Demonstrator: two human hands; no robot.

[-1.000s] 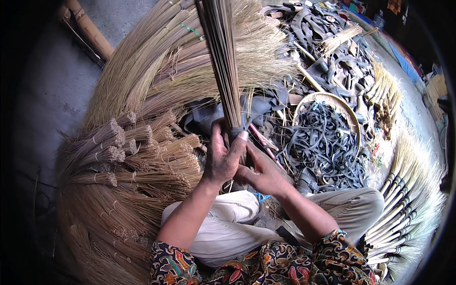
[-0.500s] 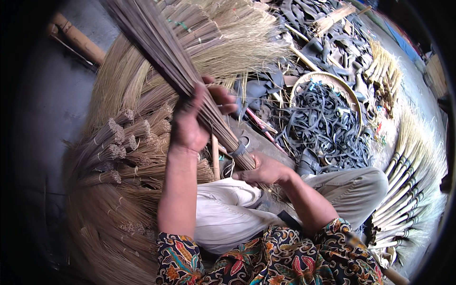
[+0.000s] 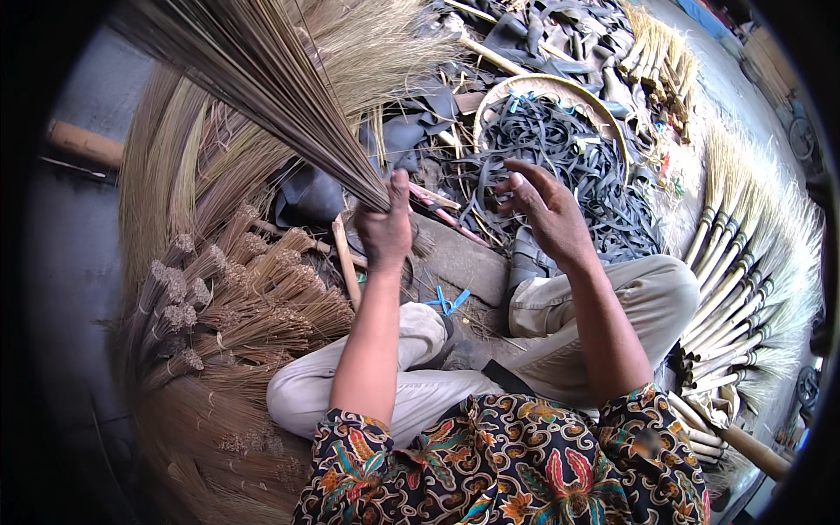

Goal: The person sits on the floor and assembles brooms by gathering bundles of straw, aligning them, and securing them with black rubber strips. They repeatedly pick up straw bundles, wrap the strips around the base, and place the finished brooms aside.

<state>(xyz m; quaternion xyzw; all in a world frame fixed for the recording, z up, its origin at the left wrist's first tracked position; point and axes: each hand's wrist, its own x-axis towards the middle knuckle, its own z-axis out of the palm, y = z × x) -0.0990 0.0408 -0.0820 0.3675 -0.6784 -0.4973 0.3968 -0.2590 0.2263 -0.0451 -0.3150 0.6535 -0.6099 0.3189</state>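
Observation:
A long bundle of brown broom stalks (image 3: 289,114) slants from upper left down to my left hand (image 3: 385,229). The fingers of that hand are wrapped round the bundle's lower part, thumb up, and its lower end is mostly hidden by the hand. To the right, my right hand (image 3: 553,214) is raised with nothing in it, fingers bent but apart. It is in front of a heap of dark rubber strips (image 3: 569,144) in a round woven tray (image 3: 604,114). On the ground between my legs lies a blue strip (image 3: 451,302).
Tied stalk bundles (image 3: 254,306) are piled at left, with pale broom grass (image 3: 157,192) beyond them. Finished-looking brooms (image 3: 735,280) fan out at right. Rubber scraps (image 3: 516,39) cover the far ground. A bamboo pole (image 3: 87,144) lies far left, a short stick (image 3: 346,262) by my left knee.
My right hand has let go of the bundle's lower end and lifted away to the upper right. My left hand has shifted slightly right, now gripping the bundle lower down. The view has shifted.

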